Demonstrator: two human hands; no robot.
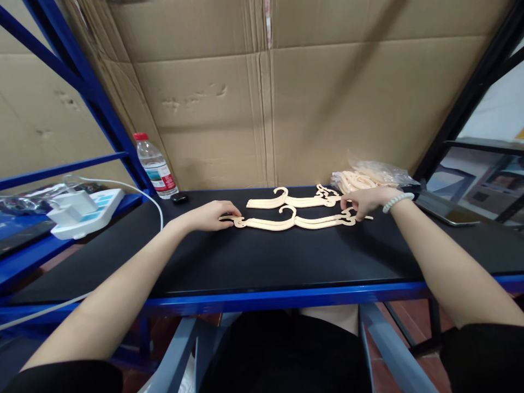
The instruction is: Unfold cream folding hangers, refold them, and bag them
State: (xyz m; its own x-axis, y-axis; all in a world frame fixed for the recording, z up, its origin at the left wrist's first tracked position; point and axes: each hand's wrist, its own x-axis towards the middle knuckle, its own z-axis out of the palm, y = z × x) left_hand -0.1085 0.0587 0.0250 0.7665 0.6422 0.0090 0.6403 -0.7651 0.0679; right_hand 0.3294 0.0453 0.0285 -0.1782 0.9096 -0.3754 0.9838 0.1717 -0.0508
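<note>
A cream plastic folding clothes hanger (272, 225) lies flat across the black tabletop, its hook pointing away from me. My left hand (215, 215) has its bent fingers closed on this hanger's left end piece. At the opposite end, my right hand (365, 201) reaches down with curled fingers on the right end piece, and its fingertips are partly hidden. Just behind lies a second cream hanger (266, 203), with its right end folded in and close to my right hand. A clear plastic bag (382, 172) holding more cream hanger parts sits behind my right hand.
A water bottle (156, 166) with a red cap stands at the back left beside a small black object (179, 197). Further left are a white power strip (92, 214) and a white cable (153, 201). Cardboard (213, 109) walls the back. A flat device (448, 210) lies at right.
</note>
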